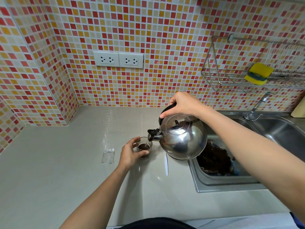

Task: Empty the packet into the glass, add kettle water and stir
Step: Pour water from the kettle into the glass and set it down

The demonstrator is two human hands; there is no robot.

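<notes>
A small clear glass [145, 148] with dark brown powder and liquid stands on the beige counter [66, 162]. My left hand [130, 153] is wrapped around its left side. My right hand [183, 104] grips the black handle of a shiny steel kettle [181, 138], which is tilted left with its spout over the glass; a thin stream of water falls into it. The clear packet [108, 156] lies flat on the counter left of the glass. A white stirrer [166, 164] lies on the counter under the kettle's near side.
A steel sink [280, 129] with a tap [255, 106] is at the right; its near basin holds a dark cloth [214, 161]. A wire rack [212, 76] on the tiled wall carries a yellow sponge [258, 73]. Two wall sockets [118, 59] sit above the counter.
</notes>
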